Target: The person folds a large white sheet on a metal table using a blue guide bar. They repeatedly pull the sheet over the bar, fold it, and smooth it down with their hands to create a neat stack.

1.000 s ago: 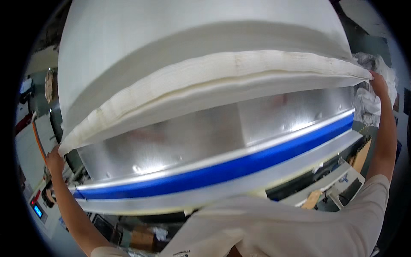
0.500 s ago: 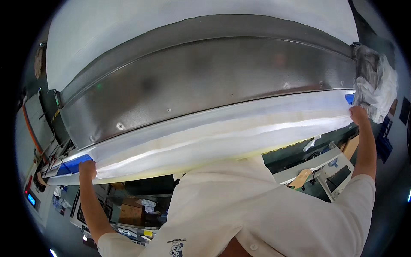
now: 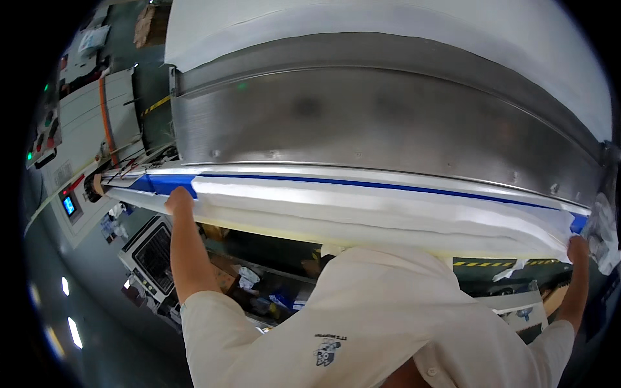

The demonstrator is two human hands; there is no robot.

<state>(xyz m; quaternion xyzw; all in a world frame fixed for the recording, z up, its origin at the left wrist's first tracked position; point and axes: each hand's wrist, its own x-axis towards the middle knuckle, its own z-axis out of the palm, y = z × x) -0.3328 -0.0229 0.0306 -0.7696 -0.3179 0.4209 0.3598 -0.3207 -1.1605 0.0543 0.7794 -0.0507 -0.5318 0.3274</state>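
Observation:
A long white cloth (image 3: 362, 210) stretches in soft folds across the machine's front, in front of my body. My left hand (image 3: 180, 199) is closed at the cloth's left end, over a blue belt-like surface (image 3: 169, 183). At the far right end, my right hand (image 3: 577, 249) is closed on the cloth's other end, next to a small patch of the same blue. A thin blue strip shows along the cloth's back edge. The fingertips of both hands are mostly hidden.
Behind the cloth rises a wide grey metal cover (image 3: 362, 116), with white sheet material above it. Crumpled clear plastic (image 3: 603, 233) wraps the right end. A control panel with a lit blue screen (image 3: 69, 205) stands at left. Cardboard boxes (image 3: 223, 275) sit below.
My view has turned, shifting the machine rightward in the picture. The cloth has come toward me, baring a blue strip along its back edge. Both hands still grip its ends.

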